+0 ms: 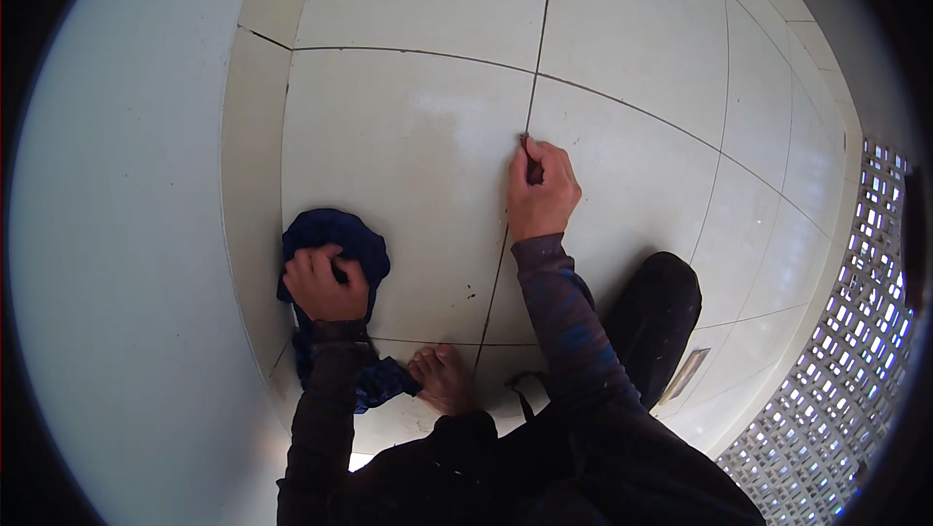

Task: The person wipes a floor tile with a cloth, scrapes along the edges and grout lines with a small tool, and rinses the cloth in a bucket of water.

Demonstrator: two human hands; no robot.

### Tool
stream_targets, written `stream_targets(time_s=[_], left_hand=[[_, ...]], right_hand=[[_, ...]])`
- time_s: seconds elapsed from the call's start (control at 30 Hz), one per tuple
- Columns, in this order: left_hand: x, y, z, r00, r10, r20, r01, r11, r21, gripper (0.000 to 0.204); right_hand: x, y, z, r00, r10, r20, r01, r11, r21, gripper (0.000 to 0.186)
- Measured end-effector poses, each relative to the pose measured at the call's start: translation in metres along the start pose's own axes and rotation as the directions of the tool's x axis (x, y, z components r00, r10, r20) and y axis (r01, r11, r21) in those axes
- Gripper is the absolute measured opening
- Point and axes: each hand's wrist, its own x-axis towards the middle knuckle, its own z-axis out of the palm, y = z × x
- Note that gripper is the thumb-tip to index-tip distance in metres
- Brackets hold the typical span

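Jutting from right grip (544,191): brown object (535,172)

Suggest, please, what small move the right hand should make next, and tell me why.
I would probably draw the small brown object a little along the dark tile joint: the right hand pinches it with its tip at that line, while the left hand lies on the blue cloth.

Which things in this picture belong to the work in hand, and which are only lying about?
In use:
dark blue cloth, under the left hand
small dark brown object, in the right hand, its tip at a floor joint

Only nearby:
flat brownish piece beside the bent knee, kind unclear
latticed panel at right
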Motion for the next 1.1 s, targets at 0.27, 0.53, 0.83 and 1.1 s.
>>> stream_targets(time_s=[0.27,0.53,0.83,1.1], left_hand=[[0.002,0.011,0.003,1.000,0.014,-0.007,-0.014,1.000,-0.018,0.010],[0.001,0.004,0.001,1.000,0.018,-0.020,-0.018,1.000,0.003,0.012],[0.004,0.016,0.002,0.999,0.020,-0.034,-0.020,1.000,-0.003,0.011],[0.001,0.005,-0.001,1.000,0.017,-0.016,-0.016,1.000,0.024,0.011]], right_hand=[[0.052,0.015,0.016,0.992,-0.118,-0.037,0.115,0.991,-0.066,0.008],[-0.112,0.003,-0.045,1.000,-0.027,0.016,0.028,0.999,-0.047,0.022],[0.008,0.008,-0.005,0.997,-0.067,-0.045,0.063,0.996,-0.068,0.019],[-0.061,0.011,-0.018,0.992,-0.125,-0.027,0.124,0.992,-0.033,0.018]])
